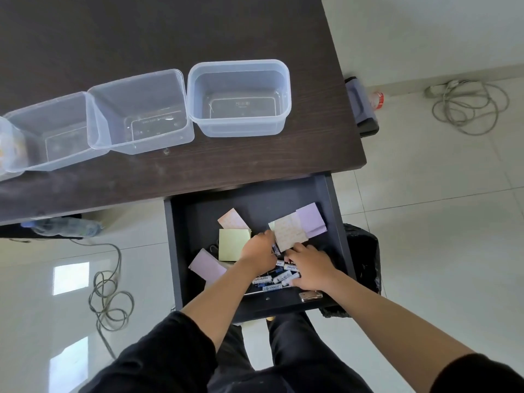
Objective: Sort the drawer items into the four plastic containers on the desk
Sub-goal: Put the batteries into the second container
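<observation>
Your left hand (pixel 259 248) pinches one battery (pixel 276 250) in the open drawer (pixel 181 251) while your right hand (pixel 307 265) rests flat on the battery pile (pixel 273 277), so a loose pinch could drop it back.

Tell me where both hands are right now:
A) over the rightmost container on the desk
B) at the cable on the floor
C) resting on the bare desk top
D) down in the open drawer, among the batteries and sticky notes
D: the left hand and right hand both reach into the open drawer, by the batteries and sticky notes; the containers stand untouched.
</observation>
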Demonstrator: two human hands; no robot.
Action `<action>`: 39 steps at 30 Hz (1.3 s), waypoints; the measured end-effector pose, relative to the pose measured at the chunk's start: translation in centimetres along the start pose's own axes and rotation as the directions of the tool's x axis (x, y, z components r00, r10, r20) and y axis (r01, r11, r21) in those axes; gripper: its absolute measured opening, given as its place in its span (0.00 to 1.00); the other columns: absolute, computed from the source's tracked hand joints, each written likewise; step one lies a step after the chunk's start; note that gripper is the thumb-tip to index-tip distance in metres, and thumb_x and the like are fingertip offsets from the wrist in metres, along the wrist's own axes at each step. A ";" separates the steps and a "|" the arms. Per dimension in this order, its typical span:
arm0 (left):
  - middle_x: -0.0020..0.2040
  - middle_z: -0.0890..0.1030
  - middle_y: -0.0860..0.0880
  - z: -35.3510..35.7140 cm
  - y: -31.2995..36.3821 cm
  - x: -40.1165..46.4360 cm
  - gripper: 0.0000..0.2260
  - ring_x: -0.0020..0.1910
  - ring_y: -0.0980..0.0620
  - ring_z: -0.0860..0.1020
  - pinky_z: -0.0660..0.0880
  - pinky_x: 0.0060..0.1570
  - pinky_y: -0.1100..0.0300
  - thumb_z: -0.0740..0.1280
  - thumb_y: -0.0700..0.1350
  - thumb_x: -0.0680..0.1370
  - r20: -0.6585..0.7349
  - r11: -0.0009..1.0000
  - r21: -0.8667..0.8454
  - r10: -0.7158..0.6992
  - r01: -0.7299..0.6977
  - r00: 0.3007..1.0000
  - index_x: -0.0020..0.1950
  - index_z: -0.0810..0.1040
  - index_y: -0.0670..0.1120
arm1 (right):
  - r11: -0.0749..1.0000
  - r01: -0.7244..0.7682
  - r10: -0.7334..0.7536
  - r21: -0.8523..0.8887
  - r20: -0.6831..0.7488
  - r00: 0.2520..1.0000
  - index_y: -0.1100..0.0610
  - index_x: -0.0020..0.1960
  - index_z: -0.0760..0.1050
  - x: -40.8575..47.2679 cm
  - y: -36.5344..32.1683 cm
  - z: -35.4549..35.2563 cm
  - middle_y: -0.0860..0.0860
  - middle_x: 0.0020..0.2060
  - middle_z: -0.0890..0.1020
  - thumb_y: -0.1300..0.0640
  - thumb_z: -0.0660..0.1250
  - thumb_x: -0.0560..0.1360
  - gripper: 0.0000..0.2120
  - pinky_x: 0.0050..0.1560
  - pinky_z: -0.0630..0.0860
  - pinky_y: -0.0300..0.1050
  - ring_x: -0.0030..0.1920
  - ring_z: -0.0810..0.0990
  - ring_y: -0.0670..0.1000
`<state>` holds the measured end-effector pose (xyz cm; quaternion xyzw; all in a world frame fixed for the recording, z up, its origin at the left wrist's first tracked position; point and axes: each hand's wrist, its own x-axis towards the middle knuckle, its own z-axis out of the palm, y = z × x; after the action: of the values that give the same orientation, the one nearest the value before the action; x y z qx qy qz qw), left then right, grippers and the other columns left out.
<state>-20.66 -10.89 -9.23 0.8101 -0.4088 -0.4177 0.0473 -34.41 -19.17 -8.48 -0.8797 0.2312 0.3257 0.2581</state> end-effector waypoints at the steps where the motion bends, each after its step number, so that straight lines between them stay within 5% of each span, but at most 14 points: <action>1: 0.52 0.79 0.44 0.3 -0.3 -0.4 0.14 0.52 0.43 0.78 0.78 0.46 0.53 0.65 0.39 0.70 0.037 1.000 -0.005 0.030 -0.030 0.999 0.55 0.74 0.43 | 1.000 0.011 -0.011 -0.005 0.021 1.000 0.50 0.63 0.69 0.0 0.0 0.0 0.49 0.61 0.70 0.44 0.72 0.68 0.26 0.51 0.73 0.51 0.60 0.70 0.55; 7: 0.56 0.75 0.47 2.7 -1.0 -2.8 0.20 0.55 0.46 0.76 0.74 0.55 0.54 0.70 0.48 0.69 0.215 0.991 0.028 0.123 -0.131 0.969 0.59 0.74 0.47 | 0.998 0.024 -0.029 0.050 0.090 0.995 0.48 0.58 0.73 0.1 -0.1 -0.1 0.48 0.56 0.74 0.43 0.72 0.67 0.22 0.50 0.73 0.49 0.57 0.76 0.55; 20: 0.56 0.75 0.47 2.4 -1.4 -3.7 0.17 0.56 0.47 0.75 0.73 0.57 0.55 0.71 0.48 0.70 0.304 0.993 -0.119 0.040 -0.004 0.952 0.58 0.76 0.51 | 0.999 0.005 -0.017 0.044 0.270 0.963 0.47 0.59 0.73 0.7 -0.4 -1.3 0.48 0.56 0.79 0.44 0.71 0.69 0.21 0.48 0.72 0.45 0.56 0.77 0.53; 25: 0.52 0.80 0.49 2.1 -1.9 -4.3 0.15 0.46 0.51 0.76 0.73 0.46 0.60 0.68 0.47 0.71 0.380 0.980 -0.168 -0.035 0.107 0.924 0.57 0.75 0.50 | 0.990 0.004 -0.053 0.138 0.356 0.933 0.48 0.58 0.75 0.6 -1.1 -0.8 0.50 0.53 0.80 0.47 0.70 0.71 0.17 0.45 0.73 0.46 0.48 0.77 0.52; 34: 0.57 0.79 0.45 2.3 -1.3 -5.4 0.10 0.56 0.46 0.76 0.70 0.50 0.59 0.64 0.44 0.77 0.318 0.989 -0.130 -0.030 0.075 0.947 0.59 0.75 0.46 | 0.984 0.035 -0.098 0.176 0.366 0.926 0.54 0.53 0.77 0.5 -0.7 -1.4 0.55 0.48 0.80 0.57 0.69 0.72 0.10 0.42 0.69 0.44 0.44 0.74 0.53; 39: 0.62 0.76 0.43 1.4 -1.3 -5.4 0.13 0.61 0.44 0.74 0.71 0.57 0.56 0.61 0.42 0.79 0.265 0.994 -0.081 -0.047 0.070 0.963 0.64 0.74 0.44 | 0.986 -0.004 -0.049 0.164 0.316 0.948 0.53 0.40 0.73 0.2 -0.7 -1.7 0.49 0.33 0.72 0.63 0.64 0.73 0.07 0.31 0.66 0.40 0.40 0.73 0.54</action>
<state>-22.56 -5.85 -7.18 0.7564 -0.3683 -0.5404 0.0165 -33.13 -19.73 -7.25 -0.7941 0.2023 0.4405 0.3667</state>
